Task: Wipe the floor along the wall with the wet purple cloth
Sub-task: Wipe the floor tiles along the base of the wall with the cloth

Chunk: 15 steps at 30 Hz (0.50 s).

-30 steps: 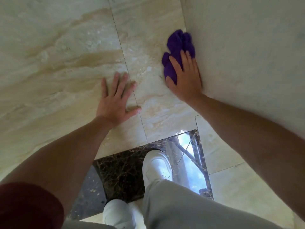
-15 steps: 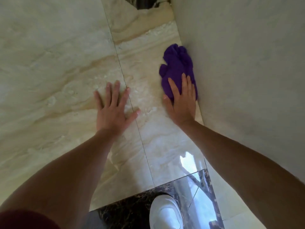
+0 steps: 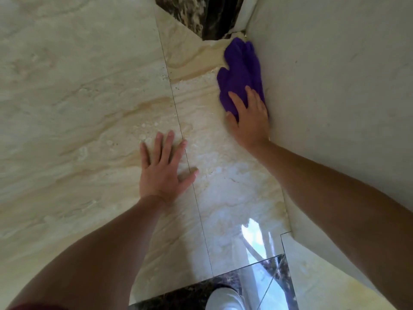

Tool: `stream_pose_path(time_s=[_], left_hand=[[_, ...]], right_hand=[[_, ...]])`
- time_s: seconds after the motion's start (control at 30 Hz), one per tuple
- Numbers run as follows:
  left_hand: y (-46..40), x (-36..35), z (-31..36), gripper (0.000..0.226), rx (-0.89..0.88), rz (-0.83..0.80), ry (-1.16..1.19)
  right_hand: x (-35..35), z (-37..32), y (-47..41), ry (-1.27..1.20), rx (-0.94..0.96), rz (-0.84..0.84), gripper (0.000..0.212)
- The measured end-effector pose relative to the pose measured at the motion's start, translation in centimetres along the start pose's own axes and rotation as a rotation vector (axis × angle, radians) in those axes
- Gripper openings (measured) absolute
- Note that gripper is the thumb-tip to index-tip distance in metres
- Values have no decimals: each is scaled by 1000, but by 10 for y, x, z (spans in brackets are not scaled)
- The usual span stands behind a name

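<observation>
Fingers [image 3: 159,144] of the left hand [image 3: 164,173] lie spread and flat on the floor [image 3: 78,108], holding nothing, the palm pressed down and the thumb reaching right across the thin grout line [image 3: 178,121] that runs up the pale marbled tiles; the left forearm [image 3: 96,249] comes in from the lower left corner of the view, with a sliver of dark red sleeve [image 3: 33,307] at the bottom edge. To the right of the grout line the tile looks glossy, with a bright window reflection [image 3: 252,233] low down; below that a dark marbled tile [image 3: 178,296] meets the pale ones, and the toe of a white shoe [image 3: 223,298] stands on it at the bottom edge. Further right, the right hand [image 3: 250,121] lies palm down with its fingers extended and close together, pressing the near end of the purple cloth [image 3: 241,72] against the floor rather than clutching it; the cloth is bunched and stretches away from the fingertips along the foot of the wall [image 3: 335,86], touching it, its far end almost at the corner where another dark marbled strip [image 3: 201,16] begins; the hand's outer edge sits against the wall too. The right forearm [image 3: 335,193] crosses in front of the wall from the lower right.
</observation>
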<state>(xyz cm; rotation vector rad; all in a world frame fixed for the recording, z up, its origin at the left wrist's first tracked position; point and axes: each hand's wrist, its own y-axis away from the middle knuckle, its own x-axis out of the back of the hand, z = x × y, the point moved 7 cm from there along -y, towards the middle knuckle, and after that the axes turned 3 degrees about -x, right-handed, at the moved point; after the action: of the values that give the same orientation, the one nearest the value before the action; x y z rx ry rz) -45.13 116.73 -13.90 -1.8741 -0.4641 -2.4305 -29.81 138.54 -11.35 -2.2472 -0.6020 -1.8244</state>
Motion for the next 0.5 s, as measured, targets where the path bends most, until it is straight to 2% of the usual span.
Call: stream_pose_path(time_s=[0.23,0.3,0.4,0.5], left_hand=[[0,6,-2,80,-33,18,-16],[-19,16,-16,77,-54,44,-42],[-67,41,-52,82,80,82,-70],[-95,47,-65,84,129,53,-91]], right_hand=[[0,12,103,50,-76,-66,58],[3,4,93,19,-202,-60,62],[0,-19,52,-40,-458,-106,77],[-9,-41,-3,-17,-546,-129,77]])
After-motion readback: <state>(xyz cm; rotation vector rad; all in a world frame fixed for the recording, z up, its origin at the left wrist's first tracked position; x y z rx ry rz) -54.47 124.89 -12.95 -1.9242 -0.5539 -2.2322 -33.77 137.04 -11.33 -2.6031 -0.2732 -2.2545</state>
